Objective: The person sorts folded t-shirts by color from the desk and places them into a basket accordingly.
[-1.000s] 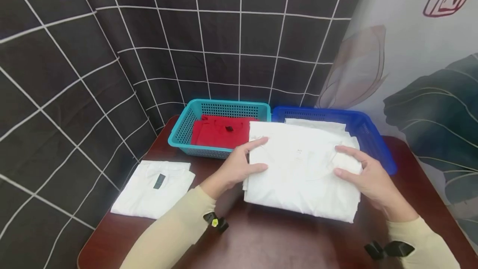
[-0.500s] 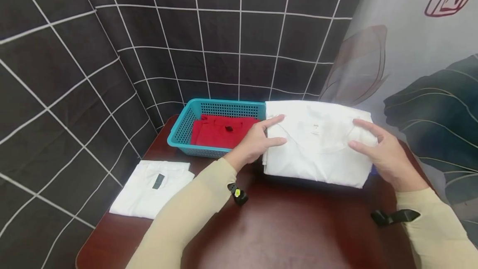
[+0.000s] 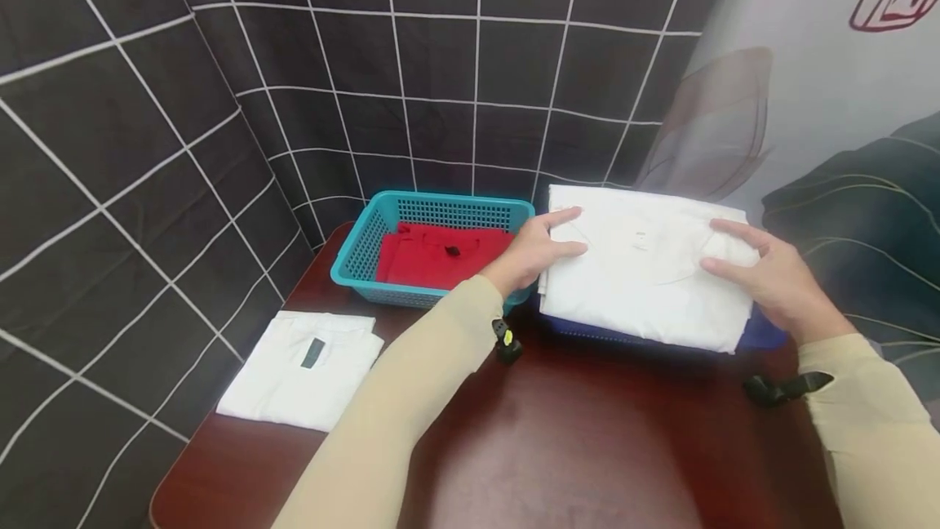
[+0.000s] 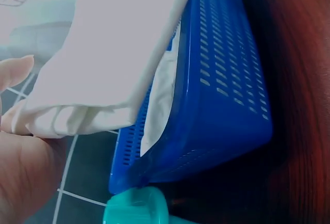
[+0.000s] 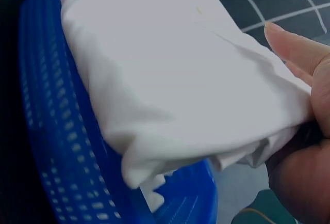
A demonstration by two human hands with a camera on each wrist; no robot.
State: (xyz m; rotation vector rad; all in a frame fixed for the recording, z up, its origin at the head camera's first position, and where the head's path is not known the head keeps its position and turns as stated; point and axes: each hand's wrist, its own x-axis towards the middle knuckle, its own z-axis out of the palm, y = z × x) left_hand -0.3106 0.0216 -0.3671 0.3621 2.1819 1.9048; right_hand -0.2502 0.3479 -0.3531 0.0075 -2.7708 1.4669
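Observation:
A folded white shirt (image 3: 646,284) with a small printed neck mark is held level between my two hands at the right back. My left hand (image 3: 542,250) grips its left edge, thumb on top and fingers tucked under. On the opposite edge, my right hand (image 3: 782,277) pinches it the same way. Beneath lies the blue basket (image 4: 227,69), mostly covered by the shirt in the head view. In the left wrist view, the shirt hangs over the basket's opening, and another white cloth (image 4: 161,97) shows inside below it.
Left of the blue basket stands a teal basket (image 3: 367,291) holding folded red clothing (image 3: 433,261). Another folded white shirt (image 3: 297,378) with a dark label lies on the left of the reddish-brown table (image 3: 558,447). A dark gridded curtain (image 3: 433,55) hangs behind.
Both hands have carried the white shirt away from me and to the right, from in front of the blue basket to over it. The other shirt and the teal basket stay put.

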